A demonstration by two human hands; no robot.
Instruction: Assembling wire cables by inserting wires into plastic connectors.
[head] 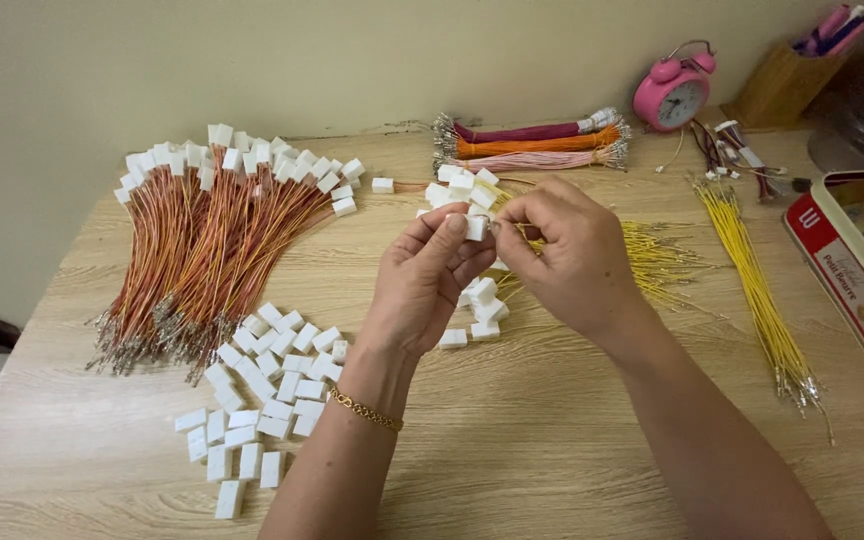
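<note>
- Nearest the viewer: both forearms come in from the lower edge over a pale wood-grain table; a gold chain bracelet circles the left wrist.
- Left hand: raised above the table centre, thumb and fingers pinched shut on a small white plastic connector housing.
- Right hand: fingertips closed tight against the right side of the same housing; whatever thin thing they pinch is too small to tell.
- Loose pile of white housings lies left of the left forearm; a few more sit under the hands.
- Far left: fanned heap of red-orange wires with white housings fitted.
- Right of the hands: loose yellow wires with metal terminals, a second yellow tangle just behind the right hand.
- Back edge: bundled maroon, orange and pink wires, pink alarm clock, wooden pen holder.
- Far right: red-rimmed tin, partly out of frame.
</note>
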